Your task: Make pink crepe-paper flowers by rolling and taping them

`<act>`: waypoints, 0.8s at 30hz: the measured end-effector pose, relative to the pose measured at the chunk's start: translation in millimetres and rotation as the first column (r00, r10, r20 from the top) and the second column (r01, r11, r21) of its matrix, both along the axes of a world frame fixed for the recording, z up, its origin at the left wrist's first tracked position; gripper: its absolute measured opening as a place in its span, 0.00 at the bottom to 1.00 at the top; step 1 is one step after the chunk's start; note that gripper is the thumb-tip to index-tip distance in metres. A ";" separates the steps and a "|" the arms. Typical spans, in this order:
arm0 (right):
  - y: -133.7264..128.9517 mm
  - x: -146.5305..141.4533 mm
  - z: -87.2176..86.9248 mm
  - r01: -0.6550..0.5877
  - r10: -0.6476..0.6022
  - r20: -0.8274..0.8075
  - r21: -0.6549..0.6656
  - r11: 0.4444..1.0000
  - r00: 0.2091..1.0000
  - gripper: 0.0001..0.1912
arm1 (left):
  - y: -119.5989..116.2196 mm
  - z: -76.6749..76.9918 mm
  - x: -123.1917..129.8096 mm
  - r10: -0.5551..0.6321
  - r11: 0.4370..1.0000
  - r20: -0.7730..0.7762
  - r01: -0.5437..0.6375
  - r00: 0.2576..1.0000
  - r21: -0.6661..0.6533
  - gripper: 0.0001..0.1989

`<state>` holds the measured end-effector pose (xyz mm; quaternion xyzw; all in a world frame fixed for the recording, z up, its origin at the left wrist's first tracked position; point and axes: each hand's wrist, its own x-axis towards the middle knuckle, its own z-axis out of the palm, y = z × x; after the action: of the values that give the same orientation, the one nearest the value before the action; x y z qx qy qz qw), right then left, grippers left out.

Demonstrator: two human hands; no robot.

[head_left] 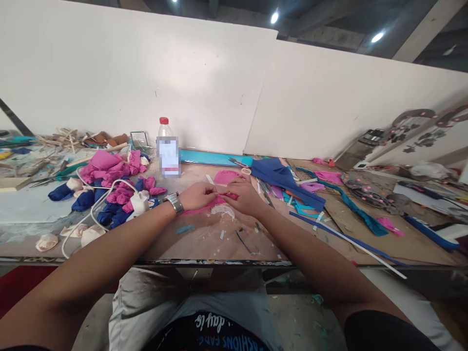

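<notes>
My left hand (pixel 199 196), with a metal watch (pixel 174 203) on its wrist, pinches the edge of a pink crinkled piece (pixel 200 209) that looks like cloth or crepe paper. Facing it, my right hand (pixel 244 196) has its fingers closed on the same pink piece; the fingertips of both hands nearly meet over it. Part of the piece lies on the table under my left hand. A separate pink rounded piece (pixel 225 176) lies just beyond my hands. Close behind my right hand is a small pale ring (pixel 246 171), possibly a tape roll.
To the left are bunched pink and blue bundles (pixel 106 168) with a white cable and plug (pixel 139 204). A bottle with a red cap (pixel 164 120) stands by the white wall panel (pixel 146 73). Dark blue sheets (pixel 285 180) and a long white strip (pixel 365 248) lie right.
</notes>
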<state>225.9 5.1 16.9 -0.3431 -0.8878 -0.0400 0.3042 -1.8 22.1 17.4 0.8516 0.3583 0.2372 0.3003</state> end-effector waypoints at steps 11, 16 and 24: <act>-0.2 0.5 0.8 -0.013 0.012 0.037 0.017 1.000 0.999 0.07 | -0.5 -1.0 0.1 -0.022 1.000 0.042 0.022 0.999 0.000 0.15; -0.3 0.2 2.0 -0.001 0.001 0.043 -0.008 1.000 0.999 0.08 | -3.3 1.3 0.4 -0.012 0.999 0.016 0.011 1.000 0.051 0.16; -2.7 -2.1 3.0 0.052 -0.052 0.016 -0.034 0.998 0.999 0.07 | -9.8 5.8 1.4 0.086 0.961 -0.065 -0.066 0.994 0.268 0.13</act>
<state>223.8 2.4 20.0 -0.3711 -0.8813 -0.0350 0.2904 -0.4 12.3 23.2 0.8781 0.3670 0.2617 0.1604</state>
